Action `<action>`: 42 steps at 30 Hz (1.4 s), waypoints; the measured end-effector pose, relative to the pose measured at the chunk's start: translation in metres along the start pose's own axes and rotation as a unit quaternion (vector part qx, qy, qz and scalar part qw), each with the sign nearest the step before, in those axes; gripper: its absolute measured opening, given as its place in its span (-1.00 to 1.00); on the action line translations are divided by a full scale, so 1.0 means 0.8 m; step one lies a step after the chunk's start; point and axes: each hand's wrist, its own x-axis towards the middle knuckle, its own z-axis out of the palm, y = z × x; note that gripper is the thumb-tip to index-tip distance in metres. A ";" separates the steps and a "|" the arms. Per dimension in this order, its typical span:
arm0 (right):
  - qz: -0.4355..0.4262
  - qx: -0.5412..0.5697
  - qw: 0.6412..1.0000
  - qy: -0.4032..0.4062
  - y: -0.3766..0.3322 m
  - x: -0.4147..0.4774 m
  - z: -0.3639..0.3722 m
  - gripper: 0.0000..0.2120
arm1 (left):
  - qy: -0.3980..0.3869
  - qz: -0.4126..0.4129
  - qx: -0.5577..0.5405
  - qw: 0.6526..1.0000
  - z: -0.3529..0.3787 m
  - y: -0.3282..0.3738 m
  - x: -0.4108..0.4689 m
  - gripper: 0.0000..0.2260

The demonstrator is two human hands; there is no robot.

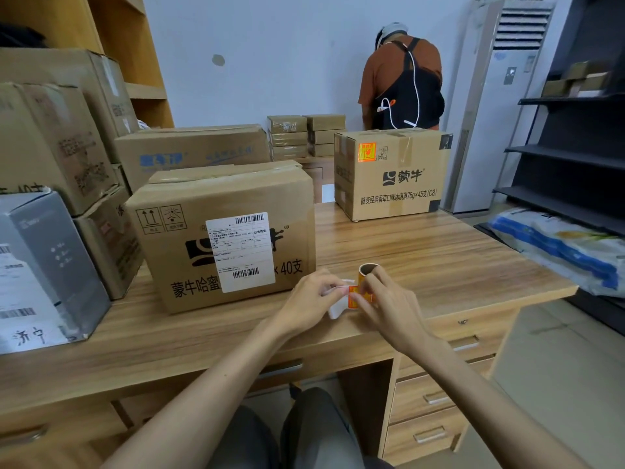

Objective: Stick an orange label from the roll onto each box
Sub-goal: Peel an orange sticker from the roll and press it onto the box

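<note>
A single wide-angle view looks from the person's head, forward and down over the counter point(439, 252). The lap point(304, 431) lies nearest at the bottom edge, and the far wall point(270, 45) fills the top.

Off-task stuff I see: light wood-grain desk point(422, 252) across the middle, with a stack of matching drawers with metal bar handles point(436, 397) under its right end. Tall yellow-brown wooden shelving unit point(142, 62) at far left against the wall. Pale wall has one small grey smudge point(218, 59). At the back, a person in an orange shirt and black apron point(402, 86) stands facing away, thin white cable point(415, 79) running down their back. Just right of them, a white floor-standing air conditioner point(500, 113). Dark metal shelf rack point(575, 157) along the right edge, blue-and-white printed plastic bag point(558, 248) lying on a low tier. Grey tiled floor point(558, 367) lower right.
</note>
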 end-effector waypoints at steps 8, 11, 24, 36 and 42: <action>0.039 0.035 0.998 -0.015 -0.005 -0.002 0.000 -0.77 | -0.052 0.017 -0.024 0.998 -0.004 0.005 -0.001 -0.81; 0.047 0.027 0.998 -0.021 -0.004 -0.002 -0.002 -0.76 | -0.055 0.016 -0.023 0.998 -0.002 0.007 0.000 -0.81; 0.123 0.078 0.989 -0.019 -0.004 -0.005 -0.010 -0.87 | 0.002 0.008 0.013 1.000 0.010 0.007 0.002 -0.84; 0.193 0.168 0.967 -0.010 0.014 -0.024 -0.031 -0.81 | 0.040 -0.051 0.021 0.998 0.012 0.007 -0.006 -0.83; 0.214 0.191 0.958 0.021 0.018 -0.031 -0.050 -0.84 | 0.047 -0.065 0.030 0.996 0.008 0.010 -0.010 -0.83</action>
